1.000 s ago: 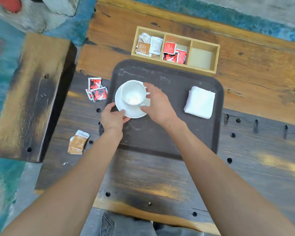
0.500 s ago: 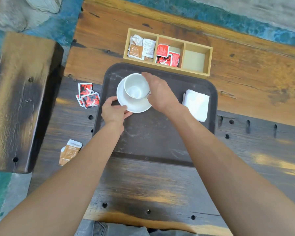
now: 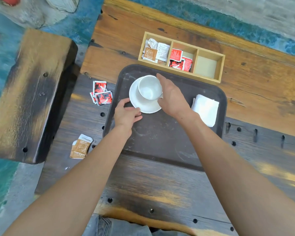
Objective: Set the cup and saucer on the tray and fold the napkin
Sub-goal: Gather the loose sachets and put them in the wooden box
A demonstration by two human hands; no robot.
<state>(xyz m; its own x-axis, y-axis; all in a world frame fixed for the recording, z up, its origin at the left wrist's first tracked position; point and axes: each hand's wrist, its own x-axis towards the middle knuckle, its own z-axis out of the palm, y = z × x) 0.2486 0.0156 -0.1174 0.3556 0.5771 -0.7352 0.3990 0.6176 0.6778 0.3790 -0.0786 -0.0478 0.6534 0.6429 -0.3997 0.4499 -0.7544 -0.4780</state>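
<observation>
You are working over the dark tray lying on the tabletop. The white cup is sitting on its saucer, and both are resting on the tray's far left part. Your left hand is pinching the saucer's near-left rim, thumb on top and fingers curled beneath or beside it. Your right hand is lying against the cup's right side, where the handle would be; the grip there is hidden behind the back of your hand, so I cannot tell whether your fingers are closed on the handle or only touching the cup.

As I am judging it, the first half of the task is looking nearly done: cup and saucer are on the tray and you are only needing to let go or give them a last nudge. The napkin is lying at the tray's right edge, partly behind your right wrist, as a loose, somewhat uneven white square. Whether it is counting as folded is hard to say; it is looking unfinished, so the folding is probably what is left.

Sachets are lying on the tabletop left of the tray, and a three-compartment wooden box is sitting just beyond it.
</observation>
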